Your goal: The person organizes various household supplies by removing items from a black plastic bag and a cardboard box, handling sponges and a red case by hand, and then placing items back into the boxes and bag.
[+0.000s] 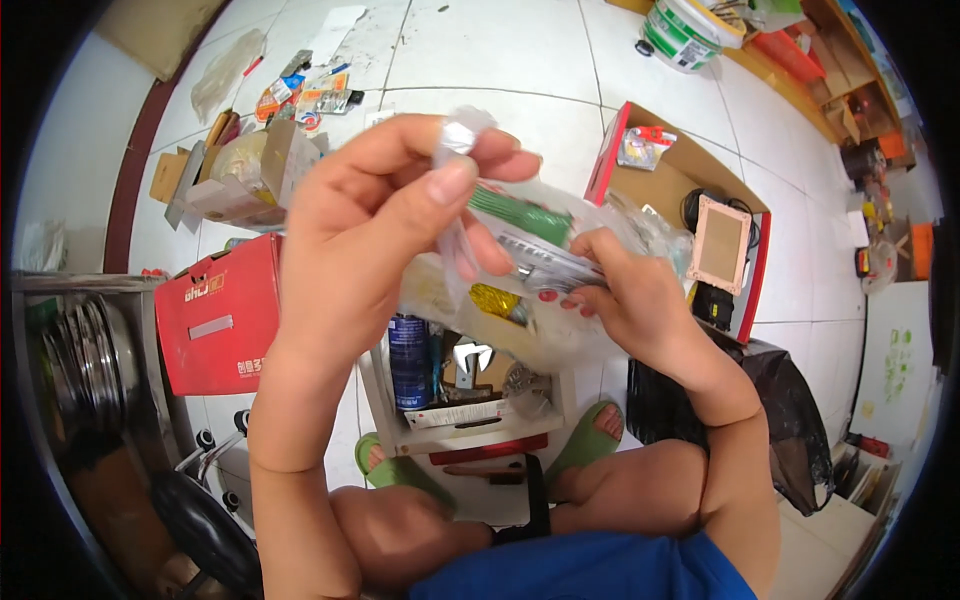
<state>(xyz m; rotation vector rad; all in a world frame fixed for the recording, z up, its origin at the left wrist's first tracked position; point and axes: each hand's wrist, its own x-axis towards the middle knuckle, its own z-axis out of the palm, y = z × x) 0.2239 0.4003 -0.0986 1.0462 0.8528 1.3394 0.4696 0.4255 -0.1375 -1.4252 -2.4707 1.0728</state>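
My left hand [375, 202] pinches the gathered end of a clear plastic bag [555, 337] between thumb and fingers. On the bag's other side, my right hand [637, 292] grips it along with a flat packet [540, 255] that bears print. A bundle of green wire or cord [521, 216] shows between my hands. Lower in the bag lies a gold-coloured bundle [496, 301]; its kind is unclear. Beneath the bag stands a pale open box [480, 435]. It holds a blue spray can [409, 360] and an adjustable wrench [471, 358], and the bag hides part of it.
A red carton [217, 322] and a cardboard box [247, 195] stand at left. To the right, an open red-edged box [697, 169] holds a pink picture frame [718, 246], near a black plastic bag [780, 420]. Small packets [322, 94] litter the tiles; a bucket [682, 37] stands far right.
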